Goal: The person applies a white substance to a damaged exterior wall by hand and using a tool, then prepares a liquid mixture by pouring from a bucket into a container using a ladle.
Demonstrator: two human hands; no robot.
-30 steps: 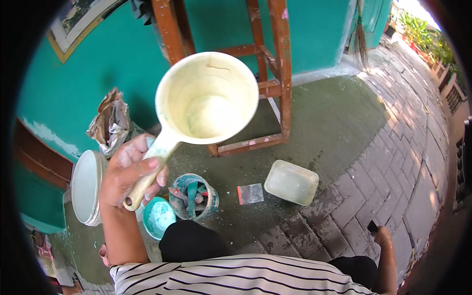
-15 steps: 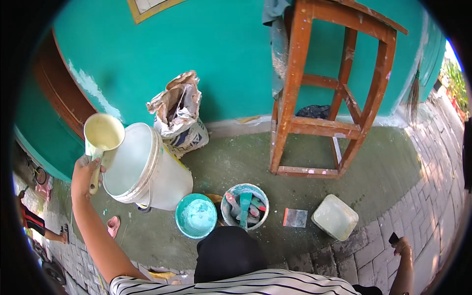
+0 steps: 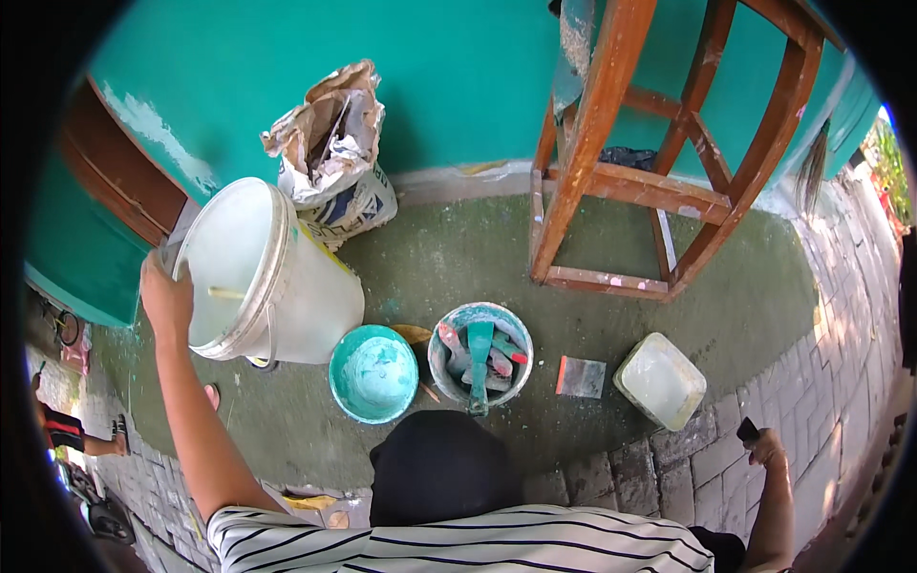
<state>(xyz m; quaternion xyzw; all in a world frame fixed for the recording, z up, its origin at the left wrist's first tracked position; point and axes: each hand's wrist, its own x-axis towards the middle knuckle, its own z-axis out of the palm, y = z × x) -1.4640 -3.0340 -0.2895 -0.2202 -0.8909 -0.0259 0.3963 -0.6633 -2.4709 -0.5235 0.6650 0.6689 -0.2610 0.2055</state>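
My left hand [image 3: 168,298] is at the left rim of a large white bucket [image 3: 320,291], its fingers closed over the edge. The bucket is tilted, its mouth facing up and left. Inside it shows the pale yellow handle of a dipper [image 3: 226,293]; the rest of the dipper is hard to make out. On the right, my right hand [image 3: 767,447] grips a small dark flat piece [image 3: 748,430] whose kind does not show. A teal bowl [image 3: 344,399] with whitish paint residue stands beside the bucket.
A paper sack [image 3: 334,215] leans near the teal wall. A paint-smeared pail [image 3: 439,382] holds a teal scraper [image 3: 479,358] and other tools. To its right are a flat scraper blade [image 3: 581,378], a pale tub [image 3: 680,413] and a wooden stool [image 3: 659,196]. Another person's leg [image 3: 100,445] is far left.
My left hand has let go of the dipper, which is now in the bucket, and holds the bucket's rim. The whole view has shifted, so things appear higher. The right hand still grips the dark piece.
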